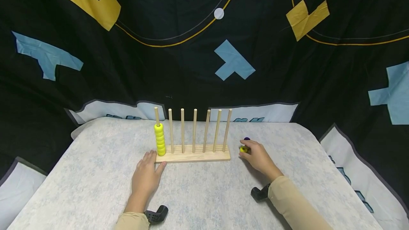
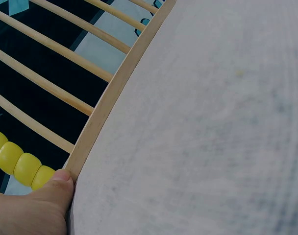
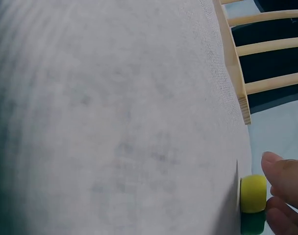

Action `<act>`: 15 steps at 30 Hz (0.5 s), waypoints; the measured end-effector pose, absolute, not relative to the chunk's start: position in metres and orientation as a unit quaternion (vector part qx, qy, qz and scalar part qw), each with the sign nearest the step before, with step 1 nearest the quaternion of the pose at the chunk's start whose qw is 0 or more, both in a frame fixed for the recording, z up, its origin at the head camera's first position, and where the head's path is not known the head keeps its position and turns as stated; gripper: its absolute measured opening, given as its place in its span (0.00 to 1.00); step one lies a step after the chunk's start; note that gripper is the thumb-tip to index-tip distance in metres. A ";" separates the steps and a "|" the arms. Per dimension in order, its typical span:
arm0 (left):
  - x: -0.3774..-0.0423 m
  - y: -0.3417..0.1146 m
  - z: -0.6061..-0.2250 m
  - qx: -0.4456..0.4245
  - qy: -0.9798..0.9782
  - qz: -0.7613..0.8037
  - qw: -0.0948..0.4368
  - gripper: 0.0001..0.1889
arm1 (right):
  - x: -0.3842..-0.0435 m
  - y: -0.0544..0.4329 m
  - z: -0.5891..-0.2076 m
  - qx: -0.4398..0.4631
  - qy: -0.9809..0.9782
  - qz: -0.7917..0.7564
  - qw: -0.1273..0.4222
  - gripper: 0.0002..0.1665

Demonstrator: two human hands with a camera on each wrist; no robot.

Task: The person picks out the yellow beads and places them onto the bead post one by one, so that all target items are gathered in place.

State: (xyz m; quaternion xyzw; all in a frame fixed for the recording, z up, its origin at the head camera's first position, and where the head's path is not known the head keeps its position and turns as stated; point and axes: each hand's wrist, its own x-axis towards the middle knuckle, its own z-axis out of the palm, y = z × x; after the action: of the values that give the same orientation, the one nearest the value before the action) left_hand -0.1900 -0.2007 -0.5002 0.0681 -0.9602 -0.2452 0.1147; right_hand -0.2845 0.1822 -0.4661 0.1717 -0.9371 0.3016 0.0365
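A wooden peg stand (image 1: 195, 157) has several upright pegs in a row. Several yellow beads (image 1: 160, 139) are stacked on its leftmost peg. My left hand (image 1: 147, 176) holds the stand's left end, thumb along the front edge and fingers at the side; the left wrist view shows the thumb beside the lowest beads. To the right of the stand, my right hand (image 1: 258, 157) reaches round a loose yellow bead (image 3: 253, 194), thumb and fingers spread on either side of it. A green bead (image 3: 252, 223) sits against the yellow one. Behind the fingers a purple bead (image 1: 246, 138) shows, partly hidden.
A pale, mottled cloth covers the table (image 1: 204, 194). A black curtain (image 1: 179, 77) with blue and gold patches hangs behind its far edge. The stand's bare pegs (image 1: 195, 130) rise between my hands. Each wrist wears a black camera (image 1: 260, 193).
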 end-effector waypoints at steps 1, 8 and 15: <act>-0.190 -0.201 -0.500 0.068 -0.960 -0.244 0.115 0.37 | -0.285 0.182 -0.466 0.170 -0.938 0.300 0.037 0.32; -0.189 -0.200 -0.499 0.070 -0.960 -0.247 0.112 0.37 | -0.286 0.182 -0.469 0.147 -0.946 0.285 0.045 0.29; -0.190 -0.200 -0.498 0.072 -0.961 -0.246 0.106 0.37 | -0.286 0.183 -0.473 0.152 -0.948 0.274 0.055 0.26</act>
State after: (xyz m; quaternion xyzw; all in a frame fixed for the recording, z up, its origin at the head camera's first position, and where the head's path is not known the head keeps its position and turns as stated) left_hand -0.1896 -0.2004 -0.4980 0.0722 -0.9606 -0.2463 0.1064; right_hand -0.2856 0.1833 -0.4727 0.1525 -0.9479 0.2743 0.0553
